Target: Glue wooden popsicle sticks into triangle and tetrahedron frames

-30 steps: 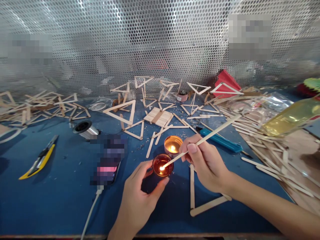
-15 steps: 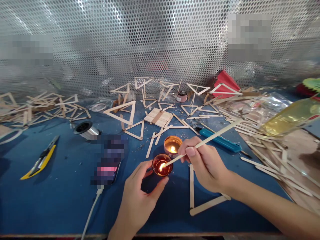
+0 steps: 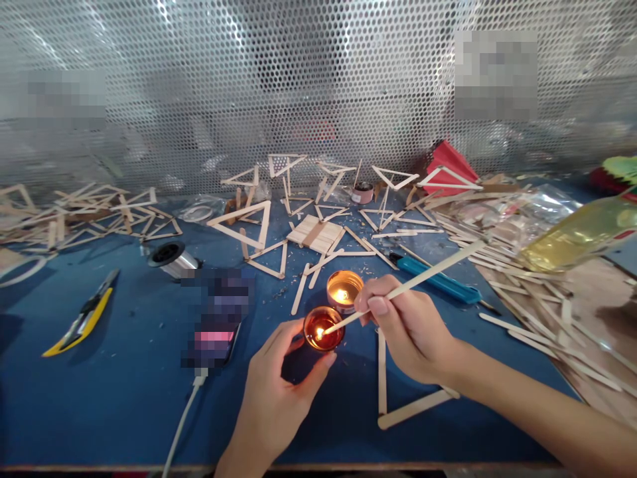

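Cup (image 3: 335, 341): glowing amber-red, just in front of the candle (image 3: 350, 282).
Stick (image 3: 432, 272): pale, slim, slanting into the cup, tip meeting a flame (image 3: 320, 333).
Left hand (image 3: 277, 382): I'm pinching the cup.
Right hand (image 3: 409, 326): I'm pinching the stick.

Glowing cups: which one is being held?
The dark red cup, held in the left hand; the lighter orange cup stands just behind it.

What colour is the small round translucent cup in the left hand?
Reddish amber; the small round translucent cup shows best in the head view.
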`<act>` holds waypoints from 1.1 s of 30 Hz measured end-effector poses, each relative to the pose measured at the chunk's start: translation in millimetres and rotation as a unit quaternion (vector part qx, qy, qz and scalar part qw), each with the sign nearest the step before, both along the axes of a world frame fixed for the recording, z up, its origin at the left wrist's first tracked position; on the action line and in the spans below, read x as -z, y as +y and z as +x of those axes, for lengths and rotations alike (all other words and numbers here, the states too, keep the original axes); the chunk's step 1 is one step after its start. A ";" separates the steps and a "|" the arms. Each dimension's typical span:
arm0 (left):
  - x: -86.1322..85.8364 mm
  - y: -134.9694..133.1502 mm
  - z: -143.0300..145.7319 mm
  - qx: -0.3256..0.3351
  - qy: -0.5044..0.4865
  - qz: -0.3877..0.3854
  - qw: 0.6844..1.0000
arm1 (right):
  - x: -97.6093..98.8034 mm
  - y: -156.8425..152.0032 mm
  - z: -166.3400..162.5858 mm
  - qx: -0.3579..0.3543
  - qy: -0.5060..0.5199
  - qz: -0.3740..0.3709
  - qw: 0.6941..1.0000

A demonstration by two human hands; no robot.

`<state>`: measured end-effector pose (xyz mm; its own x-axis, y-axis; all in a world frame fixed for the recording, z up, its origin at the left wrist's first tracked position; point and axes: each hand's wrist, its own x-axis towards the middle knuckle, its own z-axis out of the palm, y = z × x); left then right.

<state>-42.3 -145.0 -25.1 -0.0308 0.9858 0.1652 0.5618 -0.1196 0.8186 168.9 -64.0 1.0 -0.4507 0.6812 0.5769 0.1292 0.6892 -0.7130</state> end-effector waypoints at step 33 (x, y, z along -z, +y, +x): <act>-66.4 45.1 30.9 -0.097 -0.303 0.012 0.948 | -6.8 0.0 -2.7 0.004 -0.012 0.050 0.999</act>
